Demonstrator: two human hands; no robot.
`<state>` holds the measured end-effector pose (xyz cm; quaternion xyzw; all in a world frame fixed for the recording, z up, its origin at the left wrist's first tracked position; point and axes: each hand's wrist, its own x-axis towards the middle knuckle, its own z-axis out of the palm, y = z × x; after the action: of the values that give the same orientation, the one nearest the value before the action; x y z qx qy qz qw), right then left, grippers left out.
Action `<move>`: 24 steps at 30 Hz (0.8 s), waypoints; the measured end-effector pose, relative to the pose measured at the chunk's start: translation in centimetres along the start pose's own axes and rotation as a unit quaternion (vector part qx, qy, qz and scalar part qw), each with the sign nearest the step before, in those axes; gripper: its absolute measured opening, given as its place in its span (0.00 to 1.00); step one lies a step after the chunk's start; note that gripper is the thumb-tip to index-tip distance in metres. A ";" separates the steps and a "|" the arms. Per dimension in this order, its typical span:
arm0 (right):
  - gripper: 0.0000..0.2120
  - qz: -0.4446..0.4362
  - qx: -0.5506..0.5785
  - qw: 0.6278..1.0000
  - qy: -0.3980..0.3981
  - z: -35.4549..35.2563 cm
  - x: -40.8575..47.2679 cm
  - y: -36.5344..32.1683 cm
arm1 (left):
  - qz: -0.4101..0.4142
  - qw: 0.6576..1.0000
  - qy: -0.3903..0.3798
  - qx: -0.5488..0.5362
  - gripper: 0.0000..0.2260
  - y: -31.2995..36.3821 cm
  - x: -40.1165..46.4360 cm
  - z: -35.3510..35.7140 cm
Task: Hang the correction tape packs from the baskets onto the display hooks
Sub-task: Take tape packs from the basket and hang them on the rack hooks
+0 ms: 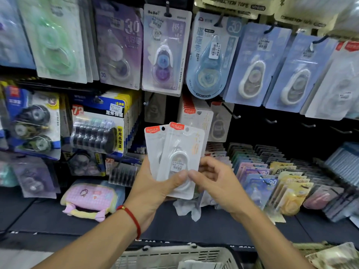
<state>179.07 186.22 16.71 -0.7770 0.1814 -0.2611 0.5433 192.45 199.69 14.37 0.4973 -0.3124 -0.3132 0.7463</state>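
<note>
Left hand (153, 183) grips two white correction tape packs (180, 152) upright; right hand (215, 179) pinches the front pack's edge.

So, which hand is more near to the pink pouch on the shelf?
Left. The left hand holds the white packs just right of and above the pink pouch; the right hand is farther right, beyond the packs.

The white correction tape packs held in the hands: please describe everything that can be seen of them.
The white correction tape packs are two flat white cards, fanned and roughly upright, each with an orange label and a round hang hole at the top. The front one carries a clear blister over a white dispenser and a small price sticker. The left hand grips them from below, thumb across the front; the right hand touches their lower right edge with its fingertips.
</note>
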 end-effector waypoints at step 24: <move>0.11 -0.019 0.124 0.921 0.368 -5.6 1.8 4.7 | -0.045 0.998 0.024 -0.043 0.19 -0.2 0.2 -1.1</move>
<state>177.09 179.40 14.21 -0.5562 0.3195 -0.5592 0.5252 193.40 200.14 13.89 0.4855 -0.2578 -0.3481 0.7594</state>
